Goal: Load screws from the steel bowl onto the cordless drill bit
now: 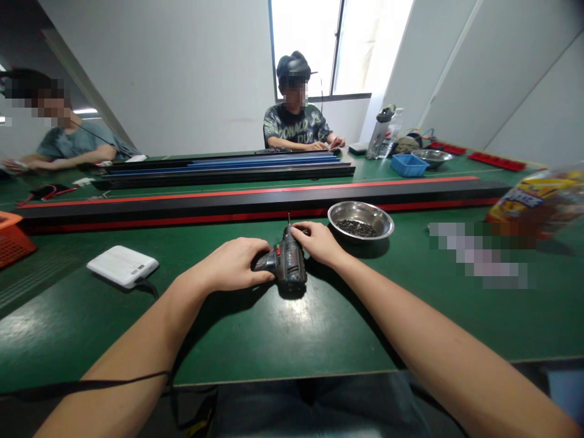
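A dark cordless drill (pixel 288 263) lies on the green table (pixel 283 334), its bit pointing away from me. My left hand (pixel 237 263) is wrapped around the drill's handle at its left side. My right hand (pixel 319 242) has its fingers closed on the drill's front end near the chuck. Just to the right stands a steel bowl (pixel 361 220) with small dark screws in it. Beyond the drill lies a long black bar with red strips (pixel 255 204).
A white power bank (pixel 122 265) with a cable lies at the left, an orange basket (pixel 13 238) at the far left edge. A snack bag (pixel 538 201) sits at the right. Farther back are more long bars (pixel 228 167), a blue tray (pixel 409 165), another bowl (pixel 432 157), and two seated people.
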{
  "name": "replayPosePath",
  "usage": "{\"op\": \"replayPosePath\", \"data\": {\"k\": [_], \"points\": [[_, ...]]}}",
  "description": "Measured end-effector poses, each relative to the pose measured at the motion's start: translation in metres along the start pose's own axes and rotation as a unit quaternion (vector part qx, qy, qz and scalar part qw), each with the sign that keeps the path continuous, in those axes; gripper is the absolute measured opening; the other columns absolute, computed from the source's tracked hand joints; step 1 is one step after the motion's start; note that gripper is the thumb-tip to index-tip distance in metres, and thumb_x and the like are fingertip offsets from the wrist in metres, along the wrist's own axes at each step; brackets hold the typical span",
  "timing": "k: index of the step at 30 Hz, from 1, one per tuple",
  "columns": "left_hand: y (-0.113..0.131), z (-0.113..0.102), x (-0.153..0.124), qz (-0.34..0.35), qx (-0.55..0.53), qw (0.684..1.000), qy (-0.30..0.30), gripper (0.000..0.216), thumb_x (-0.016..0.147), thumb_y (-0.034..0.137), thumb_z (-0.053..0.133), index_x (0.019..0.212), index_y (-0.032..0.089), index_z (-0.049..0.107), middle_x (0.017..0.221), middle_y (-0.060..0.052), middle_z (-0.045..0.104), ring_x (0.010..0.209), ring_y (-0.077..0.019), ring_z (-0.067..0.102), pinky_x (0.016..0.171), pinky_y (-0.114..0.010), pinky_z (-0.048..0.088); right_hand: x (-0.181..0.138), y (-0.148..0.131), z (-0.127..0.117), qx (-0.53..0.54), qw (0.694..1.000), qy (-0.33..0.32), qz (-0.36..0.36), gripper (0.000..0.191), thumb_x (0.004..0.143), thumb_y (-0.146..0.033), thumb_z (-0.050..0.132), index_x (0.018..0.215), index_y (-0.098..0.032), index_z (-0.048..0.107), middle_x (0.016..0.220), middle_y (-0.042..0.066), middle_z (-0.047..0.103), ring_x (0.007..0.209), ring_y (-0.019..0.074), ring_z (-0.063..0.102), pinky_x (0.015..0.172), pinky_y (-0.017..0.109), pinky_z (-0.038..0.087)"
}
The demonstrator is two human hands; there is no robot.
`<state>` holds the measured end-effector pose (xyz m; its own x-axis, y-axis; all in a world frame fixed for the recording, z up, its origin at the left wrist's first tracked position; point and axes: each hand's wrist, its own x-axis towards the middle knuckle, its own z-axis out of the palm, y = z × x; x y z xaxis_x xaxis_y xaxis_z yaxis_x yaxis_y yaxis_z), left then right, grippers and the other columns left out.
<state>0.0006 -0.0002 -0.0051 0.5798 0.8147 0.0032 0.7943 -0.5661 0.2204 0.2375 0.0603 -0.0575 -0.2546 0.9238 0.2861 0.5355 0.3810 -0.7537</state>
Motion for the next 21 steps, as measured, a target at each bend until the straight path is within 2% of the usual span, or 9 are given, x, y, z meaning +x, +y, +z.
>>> {"op": "replayPosePath", "data": {"k": [4,8,10,13,15,17,21], "points": [[-0.001,0.001,0.0,-0.01,-0.005,1.0,0.0,0.038,0.085,0.053,0.07,0.107,0.023,0.066,0.1,-0.006,0.073,0.087,-0.0246,0.068,0.072,-0.031,0.046,-0.003,-0.002,0.001,-0.036,0.999,0.01,-0.006,0.031,0.103,-0.035,0.058,0.118,-0.017,0.078,0.121,0.011,0.078,0.113,0.0255,0.073,0.103,0.037,0.053],[0.0,0.003,0.0,-0.016,-0.013,1.0,0.003,0.041,0.084,0.053,0.071,0.112,0.024,0.067,0.104,-0.006,0.074,0.089,-0.0253,0.069,0.075,-0.032,0.048,-0.01,-0.011,-0.003,-0.15,0.985,0.054,-0.071,0.036,0.103,-0.035,0.057,0.127,-0.014,0.074,0.125,0.014,0.074,0.115,0.0275,0.071,0.103,0.038,0.053],[0.0,0.003,-0.001,-0.017,-0.012,1.0,0.004,0.041,0.083,0.052,0.071,0.112,0.024,0.067,0.104,-0.006,0.074,0.089,-0.0254,0.069,0.075,-0.032,0.048,-0.012,-0.017,-0.01,-0.186,0.975,0.084,-0.093,0.038,0.102,-0.035,0.057,0.129,-0.014,0.071,0.127,0.015,0.072,0.115,0.0276,0.069,0.102,0.037,0.052],[0.002,0.003,-0.002,-0.019,-0.001,1.0,0.011,0.038,0.083,0.05,0.071,0.111,0.024,0.067,0.102,-0.006,0.074,0.089,-0.0255,0.069,0.074,-0.032,0.048,-0.014,-0.026,-0.026,-0.234,0.958,0.135,-0.091,0.036,0.103,-0.035,0.053,0.127,-0.015,0.071,0.124,0.015,0.072,0.111,0.0281,0.068,0.098,0.039,0.052],[0.004,0.002,-0.002,-0.018,0.003,1.0,0.011,0.037,0.081,0.05,0.072,0.108,0.024,0.067,0.1,-0.006,0.074,0.087,-0.0252,0.068,0.072,-0.032,0.047,-0.013,-0.029,-0.039,-0.279,0.943,0.167,-0.071,0.037,0.103,-0.036,0.051,0.125,-0.014,0.071,0.121,0.017,0.071,0.108,0.03,0.066,0.097,0.041,0.05],[0.004,0.001,-0.002,-0.013,0.0,1.0,0.008,0.035,0.08,0.049,0.073,0.105,0.024,0.067,0.097,-0.005,0.073,0.084,-0.0243,0.067,0.07,-0.031,0.045,-0.012,-0.03,-0.05,-0.339,0.922,0.187,-0.021,0.04,0.102,-0.041,0.052,0.121,-0.012,0.072,0.118,0.021,0.07,0.108,0.0339,0.063,0.098,0.047,0.047],[0.004,-0.001,-0.003,-0.003,-0.017,1.0,-0.003,0.032,0.08,0.049,0.073,0.097,0.023,0.065,0.09,-0.003,0.07,0.077,-0.0214,0.063,0.065,-0.03,0.041,-0.011,-0.023,-0.064,-0.415,0.888,0.166,0.106,0.059,0.099,-0.058,0.053,0.119,-0.007,0.074,0.126,0.029,0.066,0.118,0.0431,0.059,0.1,0.055,0.045]]}}
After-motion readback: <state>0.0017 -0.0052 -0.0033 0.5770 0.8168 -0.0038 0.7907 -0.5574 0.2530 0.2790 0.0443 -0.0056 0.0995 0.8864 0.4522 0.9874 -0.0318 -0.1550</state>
